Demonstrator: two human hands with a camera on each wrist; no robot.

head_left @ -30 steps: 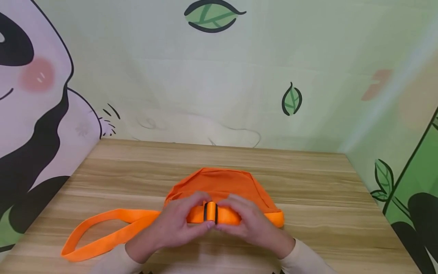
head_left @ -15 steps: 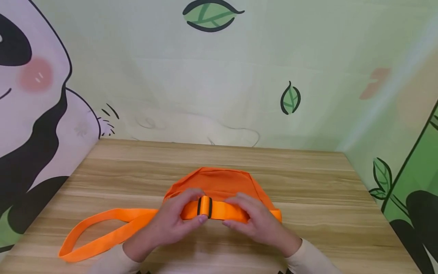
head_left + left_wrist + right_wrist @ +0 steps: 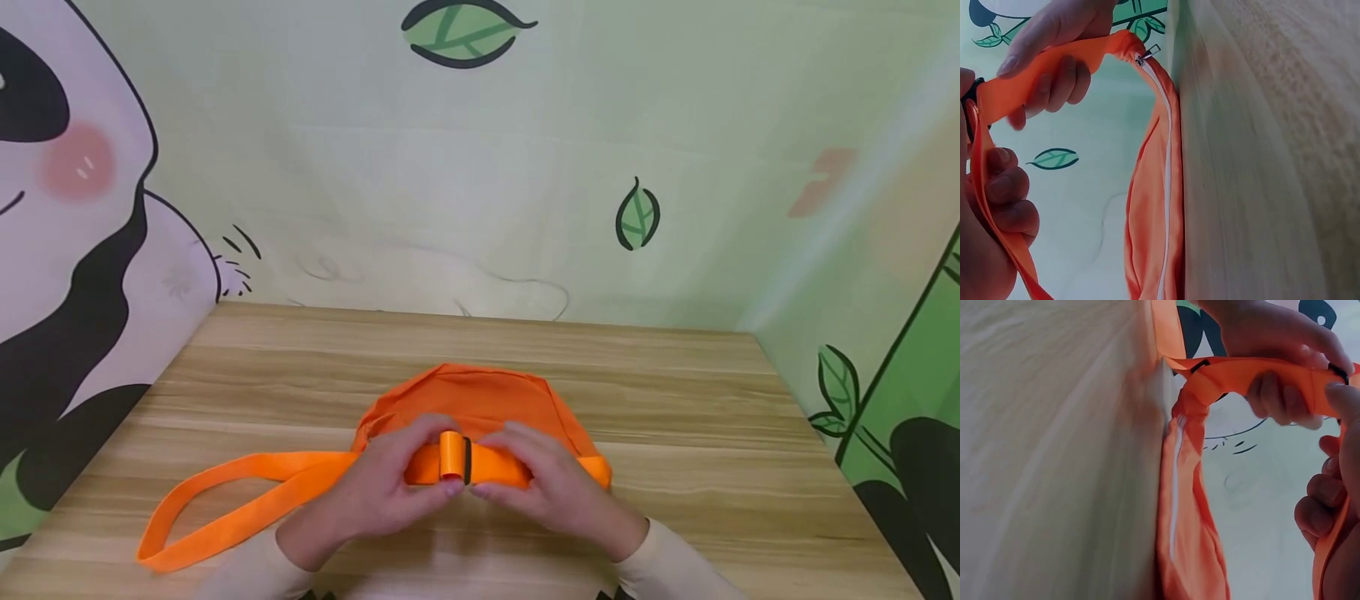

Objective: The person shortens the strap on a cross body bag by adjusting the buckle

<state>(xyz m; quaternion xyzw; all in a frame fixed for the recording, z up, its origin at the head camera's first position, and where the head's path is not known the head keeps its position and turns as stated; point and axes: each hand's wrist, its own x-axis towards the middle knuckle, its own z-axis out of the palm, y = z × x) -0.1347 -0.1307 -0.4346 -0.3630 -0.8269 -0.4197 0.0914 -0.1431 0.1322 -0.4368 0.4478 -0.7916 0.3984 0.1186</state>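
Observation:
An orange waist bag lies on the table, its white zipper showing in the left wrist view. Its orange strap is raised in front of it and carries a black slider buckle. My left hand pinches the strap at the buckle's left side, where a short fold of webbing stands up, thumb below and fingers above. My right hand holds the strap just right of the buckle, its fingertips close to the black bar. The palms hide parts of the strap.
A long loop of the strap lies on the wooden table to the left. Behind the table stands a printed wall with leaf drawings, and a panda drawing is at the left.
My right hand slid right along the strap, then came back left to the buckle. The webbing fold at the buckle stands out more, and the buckle's left bar is now hidden.

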